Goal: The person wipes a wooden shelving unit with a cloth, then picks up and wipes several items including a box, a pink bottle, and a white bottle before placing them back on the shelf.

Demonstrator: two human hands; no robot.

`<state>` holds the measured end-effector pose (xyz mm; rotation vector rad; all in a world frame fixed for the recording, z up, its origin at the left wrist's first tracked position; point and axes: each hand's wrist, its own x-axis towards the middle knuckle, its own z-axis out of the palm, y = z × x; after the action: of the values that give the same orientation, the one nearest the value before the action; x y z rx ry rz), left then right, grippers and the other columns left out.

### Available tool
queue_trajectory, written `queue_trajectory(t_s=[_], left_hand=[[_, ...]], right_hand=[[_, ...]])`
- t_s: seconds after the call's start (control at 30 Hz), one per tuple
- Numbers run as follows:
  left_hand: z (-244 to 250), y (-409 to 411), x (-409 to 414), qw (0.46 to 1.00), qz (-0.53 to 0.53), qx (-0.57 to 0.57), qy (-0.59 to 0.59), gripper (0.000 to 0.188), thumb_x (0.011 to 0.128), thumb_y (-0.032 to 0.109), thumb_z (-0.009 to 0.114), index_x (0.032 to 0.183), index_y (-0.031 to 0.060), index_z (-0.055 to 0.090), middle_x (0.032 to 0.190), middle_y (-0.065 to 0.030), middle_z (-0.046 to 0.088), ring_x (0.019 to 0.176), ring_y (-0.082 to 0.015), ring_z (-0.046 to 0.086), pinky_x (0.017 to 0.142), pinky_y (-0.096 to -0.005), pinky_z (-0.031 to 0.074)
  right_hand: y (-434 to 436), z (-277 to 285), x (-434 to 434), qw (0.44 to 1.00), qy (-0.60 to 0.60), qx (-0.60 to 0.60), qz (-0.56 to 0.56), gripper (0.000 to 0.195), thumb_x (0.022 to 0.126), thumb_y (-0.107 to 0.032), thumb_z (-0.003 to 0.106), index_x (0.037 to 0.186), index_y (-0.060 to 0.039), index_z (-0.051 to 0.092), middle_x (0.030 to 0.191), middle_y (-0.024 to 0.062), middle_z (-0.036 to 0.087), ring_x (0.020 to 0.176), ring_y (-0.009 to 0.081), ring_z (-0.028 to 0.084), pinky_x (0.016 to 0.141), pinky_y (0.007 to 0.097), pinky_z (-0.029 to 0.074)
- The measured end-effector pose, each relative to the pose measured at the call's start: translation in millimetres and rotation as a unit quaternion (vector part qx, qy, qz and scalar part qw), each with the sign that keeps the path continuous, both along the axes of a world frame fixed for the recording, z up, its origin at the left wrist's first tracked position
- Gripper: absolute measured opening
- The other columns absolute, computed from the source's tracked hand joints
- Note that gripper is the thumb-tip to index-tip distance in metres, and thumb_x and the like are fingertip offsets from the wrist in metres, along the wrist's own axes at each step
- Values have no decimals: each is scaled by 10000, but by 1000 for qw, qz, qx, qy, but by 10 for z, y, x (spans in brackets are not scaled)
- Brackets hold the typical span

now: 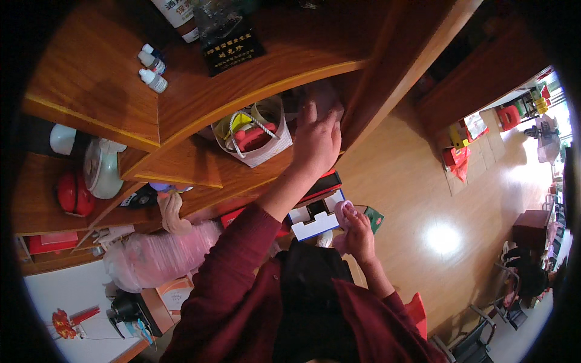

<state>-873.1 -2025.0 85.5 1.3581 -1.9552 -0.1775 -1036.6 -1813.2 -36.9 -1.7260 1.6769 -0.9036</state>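
My left hand (317,138) reaches into a wooden shelf compartment, at the right of a white rope-handled basket (268,147) holding red and yellow things. Its fingertips are by a blurred, see-through item (323,97) in the shade; whether they grip it cannot be told. Lower down and to the right, my right hand (361,233) is closed around a crumpled pink cloth (343,215). Beside that cloth lie an open white box with blue edges (317,224) and a green box (376,220).
Small white-capped bottles (153,80) and a black plaque (233,52) stand on the upper shelf. A plastic-wrapped pink bundle (163,254) is at lower left. A red stool (415,313) and a black chair (474,338) stand at lower right.
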Motion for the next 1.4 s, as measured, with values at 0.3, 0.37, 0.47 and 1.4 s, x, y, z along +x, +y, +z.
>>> queue_trajectory(t_s=[0.3,0.37,0.47,1.4], left_hand=[[-168,-72,-75,991,113,-53,43,520,849,298,772,1195,-2,526,1359,-336,468,1177,-539,526,968,-510,493],[-208,-167,-93,989,127,-36,65,495,839,246,765,1188,-5,519,1307,-325,492,1141,-519,545,946,-507,500],[-263,-217,-173,981,139,-22,136,484,811,176,734,1194,-24,517,1223,-304,519,1095,-488,560,925,-523,493],[-613,1277,722,916,57,139,372,703,801,121,832,1394,-22,485,1224,-165,637,1077,-247,653,940,-353,517]], right_hand=[[163,-68,-186,1000,-25,-9,2,479,850,88,559,1279,-88,682,1293,186,662,1197,392,606,1018,438,491],[172,-69,-202,1000,-26,-5,0,476,855,94,559,1282,-80,679,1289,197,661,1207,391,605,1026,433,484],[171,-45,-188,999,-33,-6,7,482,852,105,556,1281,-77,679,1288,195,661,1204,391,606,1026,434,485],[-624,134,277,999,-5,-6,-34,604,779,102,549,1353,-67,629,1321,214,618,1200,416,569,1057,454,451]])
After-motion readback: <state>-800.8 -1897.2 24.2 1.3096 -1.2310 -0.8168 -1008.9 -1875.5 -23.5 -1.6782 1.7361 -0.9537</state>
